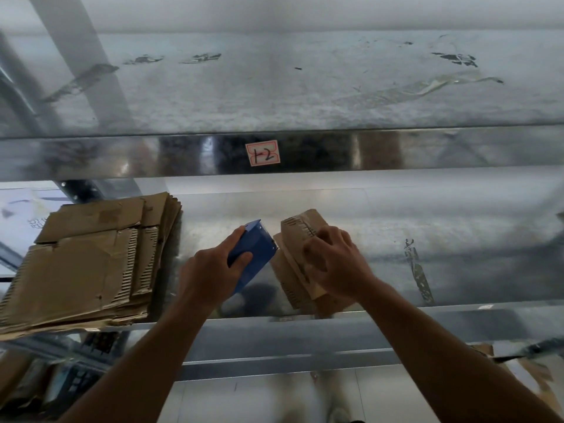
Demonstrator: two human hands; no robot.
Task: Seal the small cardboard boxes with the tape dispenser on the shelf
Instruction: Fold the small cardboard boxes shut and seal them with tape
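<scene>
Box point(300, 227) is held tilted on the lower shelf point(427, 254), mid-span, close to the front lip, one corner up. It is gripped by the right hand point(332, 261), fingers curled over the top flap; that hand is a bit blurred, so exact finger placement on the seam cannot be told. Dispenser point(254, 248) is gripped in the left hand point(210, 270), fingers wrapped round the body, thumb laid on the near face, nose brought to the box's left side, touching or just beside it. No tape strand can be made out, so tape contact cannot be confirmed. Judged step: tape start on the flap seam, seal not yet laid. Risks: box is light and tilted, so it could be dragged or spun by the tape pull if not pinned flat; a skewed strip would be the result. Right fingers seem to lie across the tape path, so they could be taped over, or the flap could spring up once they are lifted. Being near the lip, the box could be pushed off the shelf. Flat cardboard stack point(82, 264) is kept at the left, well apart. Old tape scraps point(418, 270) are stuck on the shelf to the right; snagging is possible if the box is slid that way.
</scene>
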